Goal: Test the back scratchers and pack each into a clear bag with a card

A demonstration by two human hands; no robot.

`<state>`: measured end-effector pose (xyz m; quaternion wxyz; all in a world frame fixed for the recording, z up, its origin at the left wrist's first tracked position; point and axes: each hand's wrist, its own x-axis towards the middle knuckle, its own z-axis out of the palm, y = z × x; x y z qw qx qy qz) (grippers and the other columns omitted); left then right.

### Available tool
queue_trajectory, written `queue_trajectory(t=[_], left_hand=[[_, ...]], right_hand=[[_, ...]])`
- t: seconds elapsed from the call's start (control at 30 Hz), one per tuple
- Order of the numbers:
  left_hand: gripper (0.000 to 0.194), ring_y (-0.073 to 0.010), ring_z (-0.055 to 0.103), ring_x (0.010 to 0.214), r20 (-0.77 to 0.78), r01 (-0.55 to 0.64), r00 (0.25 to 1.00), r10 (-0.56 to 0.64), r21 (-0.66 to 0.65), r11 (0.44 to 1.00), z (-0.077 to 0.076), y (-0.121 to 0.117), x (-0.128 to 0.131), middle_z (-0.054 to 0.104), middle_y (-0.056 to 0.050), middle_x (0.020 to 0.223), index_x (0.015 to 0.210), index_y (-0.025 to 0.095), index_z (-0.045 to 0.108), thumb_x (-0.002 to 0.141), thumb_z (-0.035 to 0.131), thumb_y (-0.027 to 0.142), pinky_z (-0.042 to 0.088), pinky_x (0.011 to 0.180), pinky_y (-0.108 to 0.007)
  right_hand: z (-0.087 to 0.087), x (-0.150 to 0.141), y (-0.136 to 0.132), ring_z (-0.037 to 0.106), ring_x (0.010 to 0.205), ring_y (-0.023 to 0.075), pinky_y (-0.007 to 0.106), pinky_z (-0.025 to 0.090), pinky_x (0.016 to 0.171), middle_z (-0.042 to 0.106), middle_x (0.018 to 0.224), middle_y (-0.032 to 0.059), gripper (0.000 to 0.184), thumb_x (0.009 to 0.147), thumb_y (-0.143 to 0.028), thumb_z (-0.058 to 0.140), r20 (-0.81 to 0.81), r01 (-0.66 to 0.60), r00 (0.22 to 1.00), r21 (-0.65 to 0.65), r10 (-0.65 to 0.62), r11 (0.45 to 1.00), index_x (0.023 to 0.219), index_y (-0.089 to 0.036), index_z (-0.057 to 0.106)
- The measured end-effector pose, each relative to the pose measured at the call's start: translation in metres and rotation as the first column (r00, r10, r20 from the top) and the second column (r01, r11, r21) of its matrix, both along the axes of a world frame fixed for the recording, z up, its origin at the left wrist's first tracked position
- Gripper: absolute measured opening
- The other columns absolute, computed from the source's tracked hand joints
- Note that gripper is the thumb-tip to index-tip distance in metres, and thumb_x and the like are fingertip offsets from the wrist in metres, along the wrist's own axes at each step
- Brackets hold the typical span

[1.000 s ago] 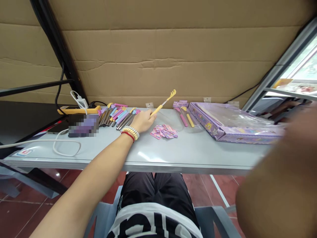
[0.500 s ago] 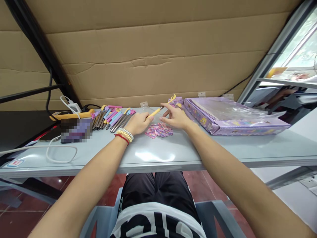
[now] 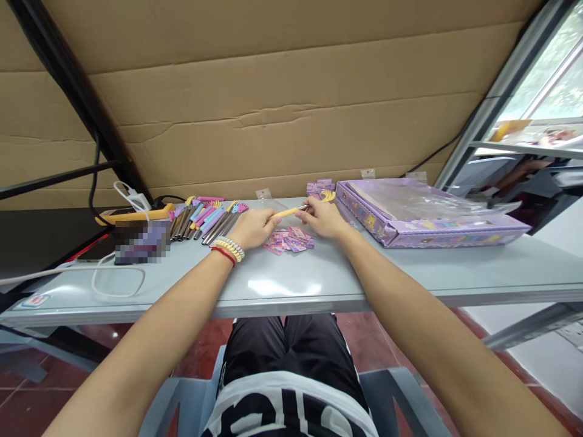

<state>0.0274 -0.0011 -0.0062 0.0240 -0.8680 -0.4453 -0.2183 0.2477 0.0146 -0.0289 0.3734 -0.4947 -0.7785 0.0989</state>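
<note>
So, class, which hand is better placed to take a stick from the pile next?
Probably the left hand: it lies beside the pile of sticks; the right hand is farther off. Both hold the yellow stick.

Pale grey table [image 3: 337, 285]: scratchers [image 3: 210, 220] heaped left, pink cards [image 3: 291, 240] mid-table, purple box [image 3: 455, 235] right (clear film [image 3: 437, 197] atop).

On the body side of both hands, the bare strip of tabletop [image 3: 282, 276] permits sideways passage. Between the left hand [image 3: 252, 227] and right hand [image 3: 322, 217], the yellow-handled tool [image 3: 285, 213] bars the gap, with cards [image 3: 291, 240] on its near side. Coloured rods [image 3: 204, 220] obstruct leftward; the purple box [image 3: 437, 227] obstructs rightward.
</note>
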Motion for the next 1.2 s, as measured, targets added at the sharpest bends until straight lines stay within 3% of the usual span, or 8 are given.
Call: queue_trajectory(t=[0.17,0.27,0.37,0.6,0.83,0.93,1.03,1.2], left_hand=[[0.034,-0.0217,0.062,0.078,-0.273,-0.015,0.962,0.018,0.013,1.000,0.017,0.007,0.002,0.069,-0.007,0.086,0.092,0.020,0.065,0.093,0.037,0.038,0.037,0.063,-0.029],[0.034,-0.0227,0.063,0.080,-0.326,-0.030,0.945,0.029,0.003,1.000,0.026,0.011,0.004,0.068,-0.008,0.088,0.093,0.020,0.065,0.092,0.037,0.039,0.039,0.064,-0.029],[0.033,-0.0225,0.063,0.082,-0.272,-0.019,0.962,0.020,0.007,1.000,0.024,0.015,0.005,0.069,-0.007,0.089,0.094,0.020,0.065,0.093,0.037,0.038,0.040,0.065,-0.029],[0.034,-0.0199,0.061,0.078,-0.042,0.054,0.998,-0.054,-0.003,0.999,-0.001,0.022,-0.002,0.068,-0.006,0.086,0.093,0.018,0.063,0.094,0.035,0.038,0.038,0.065,-0.029],[0.036,-0.0212,0.057,0.068,0.033,-0.078,0.996,0.079,-0.055,0.995,-0.005,0.017,-0.006,0.064,-0.006,0.074,0.090,0.019,0.057,0.096,0.029,0.041,0.034,0.059,-0.031],[0.034,-0.0209,0.056,0.066,0.061,-0.081,0.995,0.085,-0.067,0.994,-0.005,0.016,-0.005,0.062,-0.005,0.072,0.091,0.019,0.055,0.096,0.030,0.041,0.032,0.058,-0.030],[0.032,-0.0198,0.054,0.064,0.091,-0.004,0.996,0.011,-0.069,0.998,-0.006,0.015,-0.003,0.060,-0.003,0.069,0.091,0.019,0.054,0.095,0.031,0.042,0.031,0.057,-0.030],[0.035,-0.0168,0.053,0.062,0.154,0.134,0.981,-0.119,-0.091,0.987,-0.003,0.008,-0.001,0.059,-0.001,0.068,0.094,0.019,0.057,0.095,0.032,0.044,0.033,0.057,-0.028]], right_hand=[[0.001,0.000,-0.001,0.058,0.063,0.0143,0.023,0.035,0.060,0.068,0.068,0.0022,0.015,0.089,-0.032,0.050,0.038,0.053,0.998,0.006,-0.054,0.999,0.090,-0.018,0.053],[0.002,0.000,-0.002,0.057,0.060,0.0138,0.023,0.036,0.060,0.068,0.068,0.0030,0.016,0.090,-0.031,0.048,0.029,0.076,0.997,-0.007,-0.076,0.997,0.091,-0.017,0.054],[0.004,0.000,-0.003,0.055,0.059,0.0141,0.024,0.035,0.059,0.067,0.068,0.0036,0.019,0.091,-0.033,0.047,0.020,0.109,0.994,-0.024,-0.108,0.994,0.095,-0.016,0.055],[0.003,-0.001,-0.003,0.054,0.056,0.0144,0.025,0.036,0.059,0.063,0.061,0.0019,0.023,0.089,-0.037,0.049,0.052,0.131,0.990,-0.023,-0.130,0.991,0.093,-0.016,0.058],[0.009,-0.003,-0.010,0.048,0.051,0.0119,0.024,0.036,0.056,0.056,0.058,-0.0033,0.033,0.083,-0.039,0.054,-0.165,0.023,0.986,0.097,-0.007,0.995,0.108,-0.017,0.057],[0.012,-0.002,-0.012,0.047,0.052,0.0114,0.025,0.036,0.056,0.054,0.058,-0.0022,0.030,0.082,-0.044,0.055,-0.224,0.031,0.975,0.129,-0.002,0.991,0.092,-0.017,0.061],[0.012,-0.001,-0.011,0.047,0.052,0.0110,0.025,0.035,0.053,0.057,0.058,0.0009,0.040,0.082,-0.054,0.052,-0.187,0.013,0.982,-0.002,-0.013,1.000,0.072,-0.016,0.060],[0.010,-0.005,-0.009,0.045,0.042,0.0091,0.023,0.030,0.041,0.059,0.057,0.0008,0.053,0.079,-0.068,0.051,-0.422,-0.202,0.905,-0.308,0.057,0.930,0.085,-0.016,0.058]])
